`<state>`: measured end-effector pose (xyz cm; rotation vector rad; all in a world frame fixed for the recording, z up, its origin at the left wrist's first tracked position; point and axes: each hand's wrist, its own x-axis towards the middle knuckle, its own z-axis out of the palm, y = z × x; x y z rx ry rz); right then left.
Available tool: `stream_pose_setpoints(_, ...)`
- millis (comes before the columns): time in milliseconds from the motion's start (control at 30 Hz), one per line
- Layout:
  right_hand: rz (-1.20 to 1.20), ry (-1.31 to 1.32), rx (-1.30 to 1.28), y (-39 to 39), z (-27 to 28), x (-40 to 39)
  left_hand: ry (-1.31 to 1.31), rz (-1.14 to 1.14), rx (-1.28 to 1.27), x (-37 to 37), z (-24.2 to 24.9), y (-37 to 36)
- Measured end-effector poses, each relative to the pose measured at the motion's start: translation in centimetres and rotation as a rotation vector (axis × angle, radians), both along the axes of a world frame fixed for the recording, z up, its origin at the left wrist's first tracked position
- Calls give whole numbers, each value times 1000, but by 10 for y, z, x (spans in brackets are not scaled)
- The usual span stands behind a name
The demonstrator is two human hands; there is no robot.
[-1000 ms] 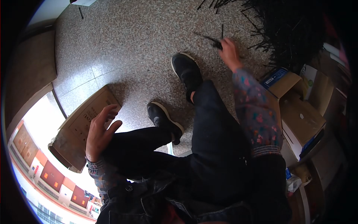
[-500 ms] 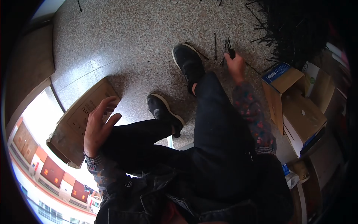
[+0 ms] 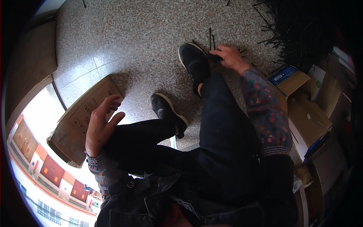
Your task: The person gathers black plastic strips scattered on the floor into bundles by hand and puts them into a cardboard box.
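Note:
Low over the speckled floor, my right hand (image 3: 230, 58) is closed around thin black sticks (image 3: 214, 57), mostly hidden under the fingers. Its fingertips are beside my right shoe (image 3: 193, 59), where another thin black stick (image 3: 210, 38) lies on the floor. What the sticks are made of is too small to make out. My left hand (image 3: 101, 123) rests by my left knee with fingers loosely curled and thumb apart, holding nothing. Behind it stands a closed cardboard box (image 3: 81, 109).
A large dark heap of similar black sticks (image 3: 298, 34) fills the upper right. Below it lie opened cardboard boxes (image 3: 308, 113) with blue labels. Speckled floor (image 3: 140, 34) stretches ahead of my shoes. Bright daylight comes through an opening at the left.
My right hand has moved left, toward my right shoe, and turned so its back faces up, covering most of the black sticks. My left hand has stayed in place.

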<state>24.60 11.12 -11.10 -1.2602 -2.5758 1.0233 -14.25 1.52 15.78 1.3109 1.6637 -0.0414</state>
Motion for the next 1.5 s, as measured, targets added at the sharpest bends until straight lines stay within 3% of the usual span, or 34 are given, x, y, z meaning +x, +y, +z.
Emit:
stream_pose_setpoints(100,218,-58,222,9,-4,1,-2,13,1,1,0,0)
stream_pose_setpoints(500,535,-280,215,38,-6,-24,-7,10,11,2,4,-2)
stream_pose_setpoints(667,541,-265,255,38,-16,-11,-3,1,6,1,3,-2)
stream_pose_setpoints(767,405,-163,544,32,-23,21,-10,-8,11,2,2,1)
stream_pose_setpoints(933,210,-268,506,8,-25,32,-3,-27,17,4,3,4)
stream_pose_setpoints(1000,-51,-415,365,-13,-33,24,-15,-30,30,7,4,5)
stream_pose_setpoints(1100,-249,-468,278,-47,-33,7,-18,-1,9,6,2,2)
stream_pose_setpoints(1200,-351,-354,203,-83,-21,3,8,7,-4,6,2,3)
stream_pose_setpoints(1367,-399,-397,124,-101,-16,34,28,-4,12,6,2,1)
stream_pose_setpoints(1433,-698,-369,-1,-97,-4,56,21,-6,23,5,2,2)
stream_pose_setpoints(1500,-842,-380,36,-93,-1,87,19,13,12,5,2,1)
